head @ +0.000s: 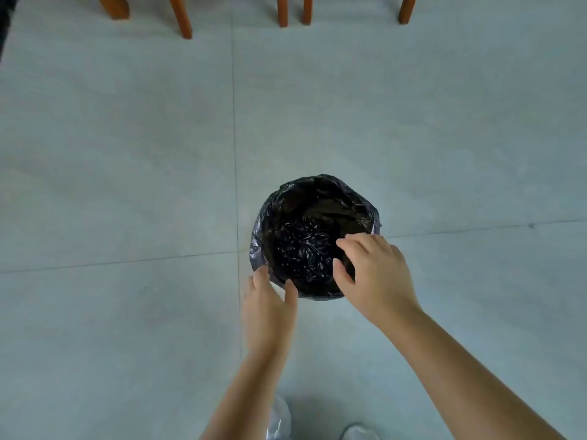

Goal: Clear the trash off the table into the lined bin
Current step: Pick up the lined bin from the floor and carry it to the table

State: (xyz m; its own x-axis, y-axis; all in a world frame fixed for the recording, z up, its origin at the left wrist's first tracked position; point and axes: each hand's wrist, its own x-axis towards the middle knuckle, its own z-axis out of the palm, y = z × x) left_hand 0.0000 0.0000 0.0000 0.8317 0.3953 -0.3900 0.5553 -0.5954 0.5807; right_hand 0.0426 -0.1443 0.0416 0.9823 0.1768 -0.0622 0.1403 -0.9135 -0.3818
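A round bin [317, 182] lined with a crinkled black plastic bag stands on the tiled floor right below me. The inside of the liner [301, 242] looks empty. My left hand [268, 312] is at the near-left rim, thumb and fingers spread around the liner's edge, and a sliver of white bin shows between them. My right hand [374, 277] reaches over the near-right rim, its thumb and fingers curled onto the liner. No trash and no table top are in view.
Several orange-brown wooden legs [181, 17] stand along the far edge of the view. Pale grey floor tiles [127, 154] surround the bin. Near my feet I see a light shoe [359, 432] and something of clear plastic [279, 417].
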